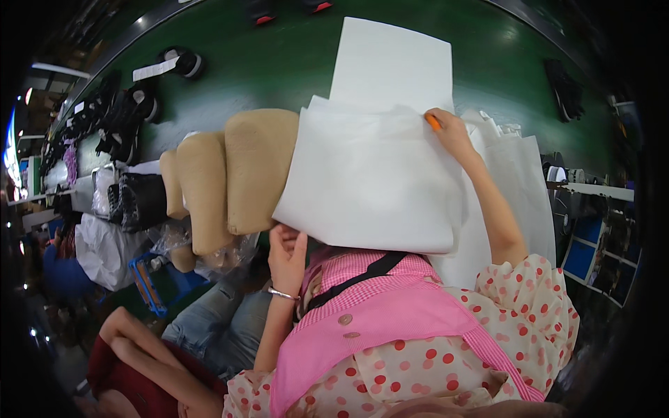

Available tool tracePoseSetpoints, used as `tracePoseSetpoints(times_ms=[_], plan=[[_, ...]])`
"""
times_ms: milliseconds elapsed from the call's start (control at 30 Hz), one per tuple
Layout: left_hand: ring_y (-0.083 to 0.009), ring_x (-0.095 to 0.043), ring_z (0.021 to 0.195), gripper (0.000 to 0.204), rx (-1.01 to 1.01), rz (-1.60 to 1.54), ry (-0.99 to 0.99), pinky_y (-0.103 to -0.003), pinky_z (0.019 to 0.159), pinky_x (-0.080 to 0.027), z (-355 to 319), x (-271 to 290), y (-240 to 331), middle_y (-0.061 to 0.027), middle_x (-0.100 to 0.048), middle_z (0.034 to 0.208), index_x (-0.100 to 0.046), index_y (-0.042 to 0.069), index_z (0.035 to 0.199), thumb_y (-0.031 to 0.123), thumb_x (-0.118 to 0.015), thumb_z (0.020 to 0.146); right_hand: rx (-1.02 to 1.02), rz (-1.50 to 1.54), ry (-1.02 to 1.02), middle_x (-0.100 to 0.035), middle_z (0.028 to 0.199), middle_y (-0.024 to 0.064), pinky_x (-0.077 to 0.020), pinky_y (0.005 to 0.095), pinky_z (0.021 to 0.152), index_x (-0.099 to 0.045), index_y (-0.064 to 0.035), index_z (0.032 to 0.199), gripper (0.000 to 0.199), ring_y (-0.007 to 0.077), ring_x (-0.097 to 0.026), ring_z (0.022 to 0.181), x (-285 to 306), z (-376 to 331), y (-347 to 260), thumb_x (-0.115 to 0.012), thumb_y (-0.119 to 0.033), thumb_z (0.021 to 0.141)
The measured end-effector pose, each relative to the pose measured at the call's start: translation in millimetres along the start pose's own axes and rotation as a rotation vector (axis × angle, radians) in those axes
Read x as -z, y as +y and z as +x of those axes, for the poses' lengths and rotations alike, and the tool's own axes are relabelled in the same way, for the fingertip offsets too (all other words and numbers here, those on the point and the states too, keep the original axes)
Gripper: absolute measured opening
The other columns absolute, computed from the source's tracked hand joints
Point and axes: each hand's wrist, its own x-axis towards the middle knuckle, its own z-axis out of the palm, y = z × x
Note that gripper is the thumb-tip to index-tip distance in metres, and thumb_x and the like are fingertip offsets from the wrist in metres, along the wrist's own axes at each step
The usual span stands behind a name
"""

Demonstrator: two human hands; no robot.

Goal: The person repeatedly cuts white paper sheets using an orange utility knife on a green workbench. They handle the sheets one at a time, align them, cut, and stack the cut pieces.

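The white sheet [369,174] lies in front of you on the desk [279,66], spread between your two hands, its near edge reaching your waist. It looks slightly wider from left to right than it is deep, though the fisheye bend makes its long axis hard to judge.

Your hands sit at opposite ends of its diagonal. Your right hand [451,134] is at the far right corner, fingers closed around an orange tool [433,122] whose far end rests at the paper. From there, the sheet stretches left and back toward you. Your left hand [286,252] is by the near left corner, fingers loosely curled; you cannot tell from this view whether they pinch the edge or only sit beside it. For the near left corner, the left hand is clearly the closer one; for the far edge, the right.

Beyond the sheet, partly covered by it, a smaller sheet [391,63] points away from you. More paper [519,181] lies under and beside your right forearm. Just left stand tan pads [261,171], then a black bundle [143,202]. Farther off are dark shoes [185,63], and at your lower left a co-worker [132,348] sits with forearms crossed.
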Motion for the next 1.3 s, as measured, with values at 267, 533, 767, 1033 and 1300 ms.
tracePoseSetpoints(times_ms=[267, 533, 767, 1033, 1300], plan=[[-0.0117, -0.061, 0.089, 0.043, -0.152, -0.295, 0.114, -0.025, 0.075, -0.052, 4.3, -10.4, 12.6, -0.0101, -0.061, 0.106, -0.041, 0.001, 0.135, 0.008, -0.057, 0.096, -0.011, 0.1, 0.092, -0.069, 0.097, 0.0131, -0.0498, 0.03, 0.077, -0.065, -0.0033, 0.106, 0.017, 0.0241, -0.064, 0.082, 31.4, -38.0, -1.6, -0.057, -0.008, 0.092], [-0.0108, -0.063, 0.071, 0.044, -0.022, -0.165, -0.121, -0.023, 0.065, -0.051, 38.7, -8.1, 0.2, -0.0069, -0.062, 0.084, -0.041, -0.001, 0.133, 0.008, -0.059, 0.094, 0.023, 0.036, 0.098, -0.069, 0.096, 0.0146, -0.0499, 0.0323, 0.076, -0.066, -0.003, 0.105, 0.017, 0.0277, -0.065, 0.083, 44.3, -32.4, 11.8, -0.058, -0.009, 0.091], [-0.0114, -0.063, 0.069, 0.06, -0.082, -0.152, -0.11, -0.023, 0.065, -0.051, 22.3, -12.0, 26.4, -0.0063, -0.06, 0.084, -0.03, 0.002, 0.144, 0.008, -0.061, 0.093, -0.032, -0.103, 0.051, -0.069, 0.095, 0.0145, -0.0498, 0.036, 0.075, -0.067, -0.0046, 0.102, 0.016, 0.0313, -0.064, 0.084, 44.7, -16.3, 17.5, -0.059, -0.011, 0.09], [-0.0106, -0.061, 0.063, 0.023, 0.017, 0.041, -0.125, -0.025, 0.057, -0.047, 37.1, -9.7, 2.5, -0.0069, -0.06, 0.077, -0.063, -0.001, 0.102, 0.018, -0.066, 0.09, -0.023, -0.18, 0.059, -0.068, 0.095, 0.0146, -0.0495, 0.0393, 0.077, -0.067, -0.0068, 0.101, 0.016, 0.0336, -0.063, 0.087, 40.5, -4.6, 30.0, -0.057, -0.014, 0.091], [-0.0136, -0.055, 0.063, 0.029, -0.059, 0.145, -0.075, -0.029, 0.058, -0.045, 1.5, 11.4, -23.7, -0.0075, -0.057, 0.073, -0.062, -0.004, 0.075, 0.021, -0.068, 0.088, -0.06, -0.322, 0.042, -0.068, 0.1, 0.0146, -0.05, 0.0416, 0.079, -0.068, -0.0093, 0.102, 0.02, 0.0358, -0.063, 0.091, 43.1, -4.4, 34.7, -0.056, -0.02, 0.092]])
